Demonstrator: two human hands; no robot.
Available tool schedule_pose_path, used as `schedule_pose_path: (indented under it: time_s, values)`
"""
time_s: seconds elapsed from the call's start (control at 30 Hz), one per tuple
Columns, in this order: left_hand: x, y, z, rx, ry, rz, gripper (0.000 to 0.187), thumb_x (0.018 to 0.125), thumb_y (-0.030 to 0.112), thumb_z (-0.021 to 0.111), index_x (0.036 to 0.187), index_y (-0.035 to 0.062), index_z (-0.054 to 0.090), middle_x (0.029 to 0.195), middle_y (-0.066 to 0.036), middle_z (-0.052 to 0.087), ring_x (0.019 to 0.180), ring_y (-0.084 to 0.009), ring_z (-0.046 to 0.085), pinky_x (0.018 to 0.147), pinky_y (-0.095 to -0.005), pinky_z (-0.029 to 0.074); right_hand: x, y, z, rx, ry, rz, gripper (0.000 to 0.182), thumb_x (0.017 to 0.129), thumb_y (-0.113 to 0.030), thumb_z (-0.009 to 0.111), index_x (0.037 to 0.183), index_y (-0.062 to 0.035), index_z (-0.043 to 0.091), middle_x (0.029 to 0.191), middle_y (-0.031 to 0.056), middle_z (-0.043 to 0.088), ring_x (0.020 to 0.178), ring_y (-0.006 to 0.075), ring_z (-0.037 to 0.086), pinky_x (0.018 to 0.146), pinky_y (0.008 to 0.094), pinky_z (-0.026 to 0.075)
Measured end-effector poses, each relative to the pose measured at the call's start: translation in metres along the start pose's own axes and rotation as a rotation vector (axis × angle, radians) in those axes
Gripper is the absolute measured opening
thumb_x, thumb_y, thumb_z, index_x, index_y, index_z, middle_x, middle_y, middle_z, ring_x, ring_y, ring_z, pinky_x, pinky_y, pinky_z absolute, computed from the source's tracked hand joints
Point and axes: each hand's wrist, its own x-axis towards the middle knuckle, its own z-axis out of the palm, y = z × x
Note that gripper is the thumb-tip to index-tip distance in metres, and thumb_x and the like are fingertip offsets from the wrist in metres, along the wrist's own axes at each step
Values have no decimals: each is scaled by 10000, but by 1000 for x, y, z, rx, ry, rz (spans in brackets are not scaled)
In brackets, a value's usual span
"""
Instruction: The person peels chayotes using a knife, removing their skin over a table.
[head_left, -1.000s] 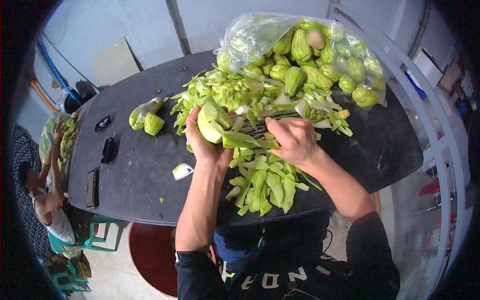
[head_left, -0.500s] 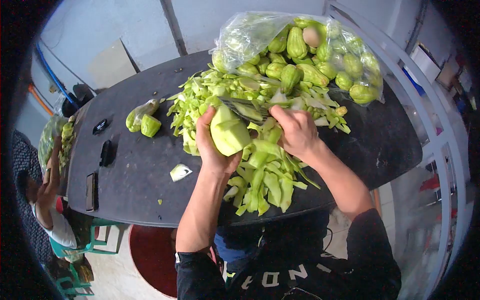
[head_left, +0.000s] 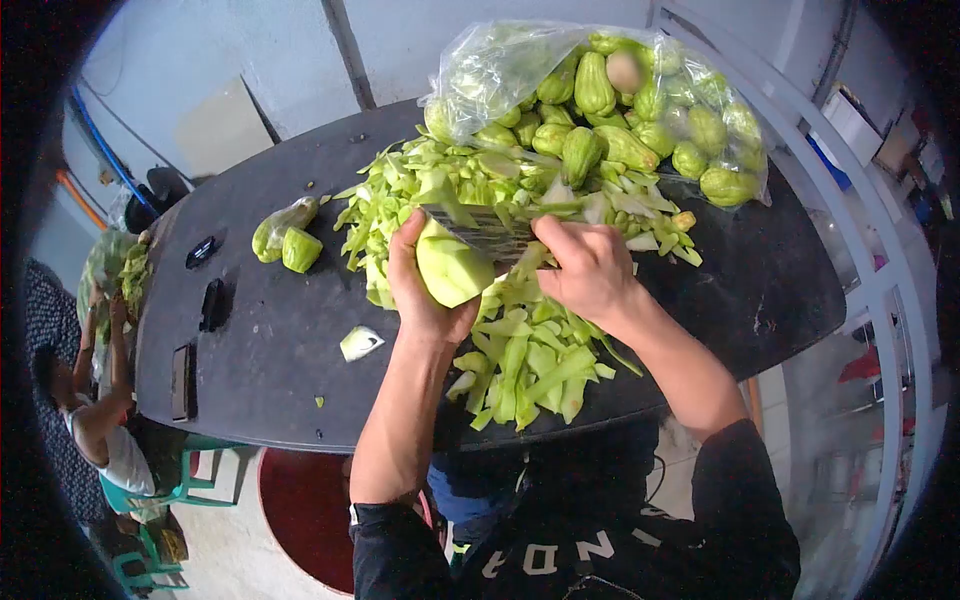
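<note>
Green chayote [head_left: 452,272] sits in the left hand [head_left: 428,318], just left of the right hand [head_left: 588,264].
The left curls round it; its long axis seems to slant from far left to near right. The right is clenched, its grip's contents hidden from me, and a blurred blade [head_left: 492,238] spans between the two, over peelings [head_left: 540,360]. On the black shirt [head_left: 745,500], white letters [head_left: 598,547] N and D read clearly.
</note>
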Motion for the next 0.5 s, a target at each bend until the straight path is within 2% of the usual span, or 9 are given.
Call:
schedule_pose_path:
  time_s: [0.1, 0.17, 0.2, 0.27, 0.3, 0.37, 0.4, 0.43, 0.5]
  values:
    - [-2, -3, 3, 30, -53, -42, 483, 889, 439, 547, 1214, 84, 580, 1138, -112, 646, 1034, -286, 630, 930, -475, 496, 1, 4, 1, -51, 10, 32, 290, 643, -81, 689, 851, -80, 488, 638, 101, 614, 602, 335, 643, 517, 455, 498]
    - [-3, -5, 7, 88, 74, -75, 482, 915, 483, 467, 1189, 103, 581, 1064, -100, 660, 924, -248, 658, 755, -464, 556, 0, 7, 1, -69, -16, 56, 290, 663, -104, 702, 874, -80, 505, 663, 112, 638, 617, 350, 653, 538, 460, 513]
    - [-2, -4, 2, 88, 74, -77, 482, 915, 483, 467, 1189, 103, 581, 1064, -100, 660, 924, -248, 658, 755, -464, 556, 1, 9, 3, -69, -16, 57, 290, 663, -104, 702, 874, -80, 505, 663, 112, 638, 617, 350, 653, 538, 460, 513]
    - [0, -2, -10, -1, -150, -136, 458, 910, 440, 517, 1185, 82, 594, 1032, -109, 664, 941, -273, 651, 819, -484, 542, 4, 15, 9, -106, -43, 132, 282, 701, -134, 713, 907, -79, 528, 674, 128, 655, 647, 363, 667, 568, 472, 526]
    - [0, -4, -9, 0, -152, -139, 458, 910, 440, 517, 1185, 82, 594, 1032, -109, 664, 941, -273, 651, 819, -484, 542, 3, 18, 11, -108, -40, 135, 282, 701, -134, 713, 907, -79, 528, 674, 128, 655, 647, 363, 667, 568, 472, 526]
    - [1, -8, 0, -16, 24, -57, 466, 921, 445, 494, 1174, 66, 592, 1015, -120, 656, 906, -270, 648, 756, -475, 546, 6, 23, 12, -173, -124, 246, 289, 730, -156, 721, 943, -74, 545, 672, 154, 656, 670, 383, 670, 593, 484, 534]
    - [3, -8, -1, -3, 47, -20, 486, 926, 455, 484, 1187, 56, 579, 1048, -137, 643, 937, -273, 635, 764, -446, 535, 8, 24, 11, -173, -123, 242, 289, 730, -156, 721, 943, -74, 545, 672, 154, 656, 670, 383, 670, 593, 484, 534]
    - [5, -8, -5, -4, 50, -16, 486, 926, 455, 484, 1187, 56, 579, 1048, -137, 643, 937, -273, 635, 764, -446, 535, 10, 24, 8, -199, -108, 305, 265, 744, -140, 709, 951, -76, 556, 670, 159, 649, 658, 387, 658, 574, 481, 520]
    - [7, -3, -11, -127, -70, -27, 486, 925, 452, 496, 1207, 63, 567, 1086, -144, 627, 996, -273, 614, 819, -436, 511, 10, 24, 5, -221, -94, 366, 243, 758, -125, 696, 958, -79, 567, 667, 163, 642, 646, 391, 646, 555, 479, 507]
